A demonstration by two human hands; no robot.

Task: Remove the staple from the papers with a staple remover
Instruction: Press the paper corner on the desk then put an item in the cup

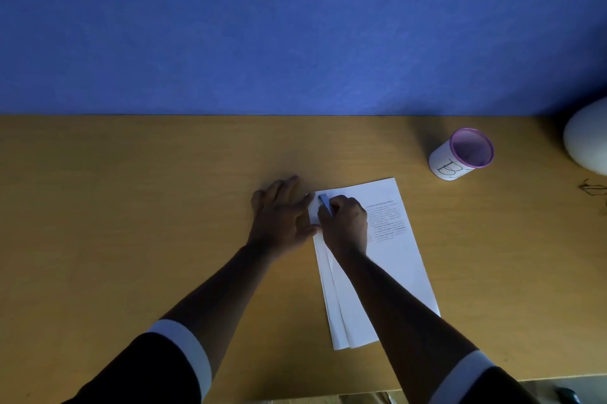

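Note:
A small stack of white printed papers [391, 249] lies on the wooden desk [164, 206], its sheets fanned slightly at the near end. My right hand [345, 226] is closed around a blue staple remover [325, 203], whose tip sits at the top-left corner of the papers. My left hand [279, 216] lies flat with fingers spread beside that corner, thumb and forefinger pressing the paper's left edge. The staple itself is hidden under my hands.
A white cup with a purple rim [463, 153] stands at the back right. A white rounded object [588, 140] sits at the right edge, with a pair of glasses [593, 188] beside it. A blue wall [295, 25] backs the desk.

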